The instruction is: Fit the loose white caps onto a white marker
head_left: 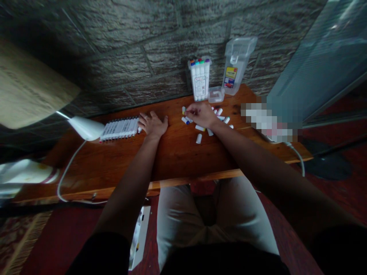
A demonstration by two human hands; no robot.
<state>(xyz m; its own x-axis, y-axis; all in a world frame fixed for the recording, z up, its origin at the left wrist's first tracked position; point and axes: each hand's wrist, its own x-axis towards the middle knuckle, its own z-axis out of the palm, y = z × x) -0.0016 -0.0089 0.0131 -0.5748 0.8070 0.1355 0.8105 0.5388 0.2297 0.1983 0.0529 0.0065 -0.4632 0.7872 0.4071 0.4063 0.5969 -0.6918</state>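
My left hand [153, 124] rests flat on the wooden table [120, 160], its fingers touching the right end of a long row of white markers [119, 129] lying side by side. My right hand [200, 114] hovers over a scatter of loose white markers [198, 138] with coloured caps, fingertips pinched on one marker [185, 111] at the left of the pile. Behind it stand a clear box full of upright markers [200, 79], a small clear lid [216, 94] and an empty clear case [236, 65].
A white desk lamp [83, 128] with a cable [67, 172] sits left of the marker row. A stone-pattern wall [120, 46] backs the table. A blurred object [266, 120] lies at the right edge. My legs are under the table's front edge.
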